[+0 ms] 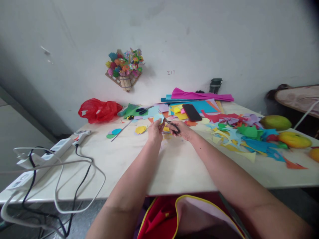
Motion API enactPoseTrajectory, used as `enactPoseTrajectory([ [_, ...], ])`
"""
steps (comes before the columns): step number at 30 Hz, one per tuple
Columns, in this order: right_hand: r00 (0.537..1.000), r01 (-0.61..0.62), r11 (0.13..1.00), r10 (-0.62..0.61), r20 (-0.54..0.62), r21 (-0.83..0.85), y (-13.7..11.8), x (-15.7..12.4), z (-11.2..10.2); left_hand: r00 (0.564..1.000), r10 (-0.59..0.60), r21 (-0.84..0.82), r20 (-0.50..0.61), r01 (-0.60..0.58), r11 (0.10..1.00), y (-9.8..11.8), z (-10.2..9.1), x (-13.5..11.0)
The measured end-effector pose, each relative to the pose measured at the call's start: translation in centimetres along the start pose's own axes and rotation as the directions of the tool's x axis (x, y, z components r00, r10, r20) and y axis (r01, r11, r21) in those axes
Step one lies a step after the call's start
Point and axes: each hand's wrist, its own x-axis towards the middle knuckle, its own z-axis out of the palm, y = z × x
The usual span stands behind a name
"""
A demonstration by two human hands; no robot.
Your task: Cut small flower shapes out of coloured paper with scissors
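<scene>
My left hand (155,130) pinches a small light blue paper piece (158,117) over the middle of the white table (174,166). My right hand (183,129) grips black-handled scissors (171,125) whose blades point up-left into that paper. Small yellow scraps lie on the table under both hands. A yellow paper cut-out (141,129) rests just left of my left hand.
A black phone (191,112) lies on stacked coloured paper sheets (199,97) behind my hands. Colourful scraps (244,136) and mangoes (276,122) fill the right side. A red plastic bag (99,110), a power strip (50,152) with cables and a wall paper-flower piece (125,68) lie left.
</scene>
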Motion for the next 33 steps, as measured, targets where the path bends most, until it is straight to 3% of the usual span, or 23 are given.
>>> enactPoseTrajectory([
  [13, 0.999, 0.02, 0.999, -0.02, -0.028, 0.034, 1.3, 0.5, 0.8, 0.993, 0.067, 0.006, -0.093, -0.067, 0.998, -0.3, 0.7, -0.8],
  [26, 0.997, 0.044, 0.997, -0.04, -0.073, 0.056, 1.3, 0.3, 1.9, 0.991, 0.119, 0.068, -0.063, -0.115, 0.991, -0.9, 0.4, -0.8],
  [33, 0.999, 0.023, 1.0, -0.023, -0.04, 0.006, 1.7, 0.8, 0.6, 0.986, 0.139, 0.067, -0.092, -0.133, 0.989, -0.3, 0.0, 0.2],
])
